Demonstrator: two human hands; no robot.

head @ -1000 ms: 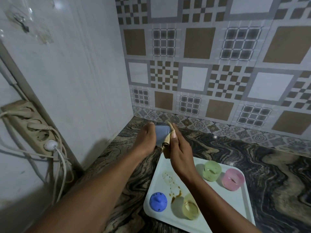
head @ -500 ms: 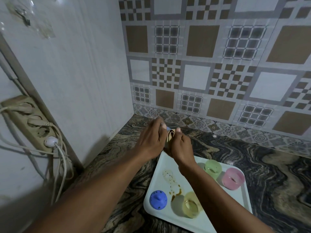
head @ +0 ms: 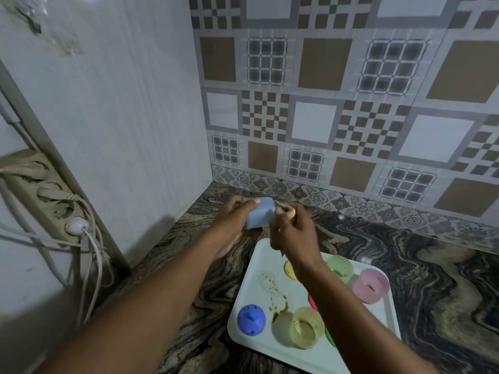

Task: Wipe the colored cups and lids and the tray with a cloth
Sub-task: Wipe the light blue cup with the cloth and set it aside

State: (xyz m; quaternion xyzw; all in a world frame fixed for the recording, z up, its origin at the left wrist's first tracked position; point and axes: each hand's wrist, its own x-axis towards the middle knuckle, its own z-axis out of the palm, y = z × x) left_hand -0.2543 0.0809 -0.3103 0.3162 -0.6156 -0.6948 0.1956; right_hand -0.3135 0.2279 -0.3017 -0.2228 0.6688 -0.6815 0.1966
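My left hand [head: 232, 222] holds a pale blue cup [head: 259, 214] above the counter, just beyond the far left corner of the white tray [head: 244, 298]. My right hand [head: 293, 230] pinches a small beige cloth [head: 285, 209] against the cup's right side. On the tray stand a blue lid [head: 251, 319], a yellow cup [head: 306, 330], a green cup [head: 340, 267] and a pink cup [head: 371, 284]. Brown stains [head: 278, 306] mark the tray's left part. My right forearm hides parts of a yellow, a red and a green piece.
The dark marbled counter [head: 432, 265] meets a patterned tile wall at the back and a white panel [head: 121, 130] on the left. A power strip [head: 46, 193] with cables hangs at the left edge.
The blue cup has turned in my left hand so more of it shows. My right hand with the cloth shifted from between the hands to the cup's right side.
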